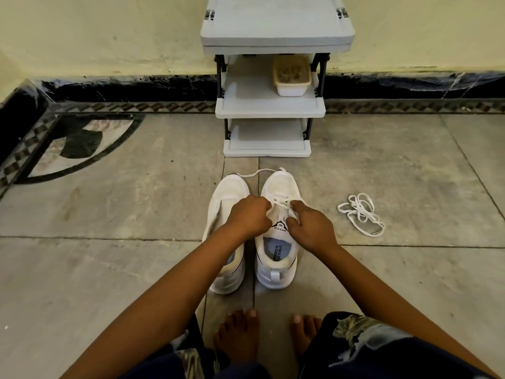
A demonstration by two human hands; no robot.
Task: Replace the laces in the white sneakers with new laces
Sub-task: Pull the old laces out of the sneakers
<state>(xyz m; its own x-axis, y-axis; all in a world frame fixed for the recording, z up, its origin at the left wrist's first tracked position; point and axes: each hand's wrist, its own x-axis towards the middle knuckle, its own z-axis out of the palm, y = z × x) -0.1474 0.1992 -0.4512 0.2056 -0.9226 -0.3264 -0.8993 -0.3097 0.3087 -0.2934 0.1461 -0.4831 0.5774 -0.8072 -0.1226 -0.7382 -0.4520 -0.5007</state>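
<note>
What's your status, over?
Left hand and right hand pinching lace on right sneaker. Left sneaker beside it. Spare lace on floor, off right. Nothing blocking.

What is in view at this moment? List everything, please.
sneakers: two, white, side by side on the floor, toes toward the rack
threaded lace: one, white, in the right-hand sneaker, one end trailing past the toes
loose lace: one bundle, white, on the floor to the right of the sneakers
shelf rack: one, grey, against the wall
container: one, cream, on a rack shelf
floor: grey tiles, dark patterned border
bare feet: two, at the bottom edge
left hand: fingers curled on the threaded lace
right hand: pinching the threaded lace
</note>
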